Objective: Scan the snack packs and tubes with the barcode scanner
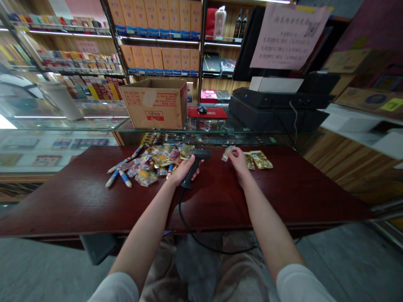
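My left hand (pixel 184 171) is wrapped round the grip of a black barcode scanner (pixel 199 155), whose head points right. Its cable runs down over the table's front edge. With closed fingers, my right hand (pixel 238 160) holds a small clear snack packet (pixel 227 152) just right of the scanner. Two gold snack packets (pixel 262 160) lie beside that hand, partly overlapping. Left of the scanner spreads a heap of small wrapped snacks (pixel 161 158), in clear and gold wrappers. Several blue-and-white sticks (pixel 125 178) lie at the heap's left side.
The dark red table (pixel 78 201) spans the front. Behind it, a glass counter bears an open cardboard box (pixel 155 105), a mouse (pixel 202 110) on a red pad and a black cash-register unit (pixel 267 113). A pink sign (pixel 285 37) hangs at the upper right. Stocked shelves stand behind.
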